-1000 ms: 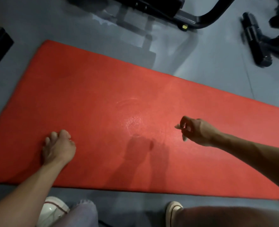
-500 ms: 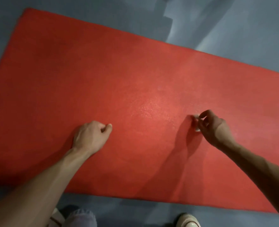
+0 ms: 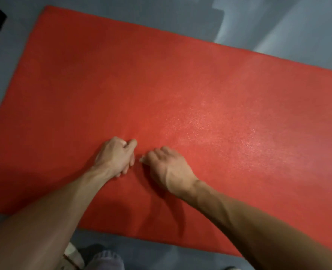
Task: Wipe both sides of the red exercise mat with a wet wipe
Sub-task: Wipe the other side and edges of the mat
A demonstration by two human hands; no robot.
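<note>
The right hand (image 3: 169, 168) lies knuckles-up on the mat (image 3: 180, 84), fingers curled under, with a small pale scrap of wipe (image 3: 141, 159) showing at its fingertips; most of the wipe is hidden beneath the hand, which appears to clamp it against the mat. Just beside it, not quite touching, the left hand (image 3: 116, 155) rests on the mat as a loose fist, thumb laid forward over the curled fingers; it holds nothing that can be seen. Both forearms reach in from the near edge. The mat lies flat on a grey floor (image 3: 278, 26), with a faint glistening patch to the right of the hands. A white shoe (image 3: 73, 257) and a grey trouser knee (image 3: 107, 260) show at the bottom edge, off the mat.
</note>
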